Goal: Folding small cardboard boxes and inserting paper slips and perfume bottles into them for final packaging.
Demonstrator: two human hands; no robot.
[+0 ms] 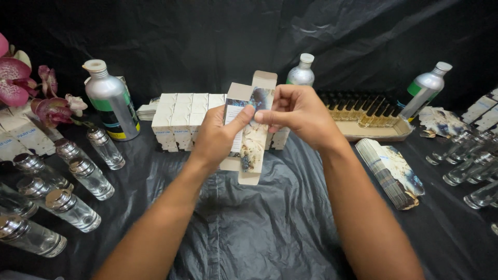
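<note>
Two bare hands worked a small printed carton above a table draped in black plastic sheeting, with the carton held upright over the middle of the sheet and its top flaps standing open. The left hand wrapped the carton's left side, thumb pressed flat across its printed face; the right hand pinched the upper edge between thumb and curled fingers, the two thumbs nearly touching. Whether anything sat inside the carton could not be told. Directly behind the carton stood a block of closed white boxes, packed side by side. Left of the carton, clear glass bottles with silver caps lay on their sides in rows; their contents looked colourless. Behind those, further left of the carton, a silver metal bottle with a green band stood upright beside pink orchid blooms. Behind the carton to the right, a second metal bottle rose above the fingers, and a shallow tray held rows of small dark-capped vials of amber liquid. A third metal bottle leaned at the tray's far end. Right of the carton, a stack of flat unfolded cartons rested on the sheet, with more capped glass bottles lying beyond it.
</note>
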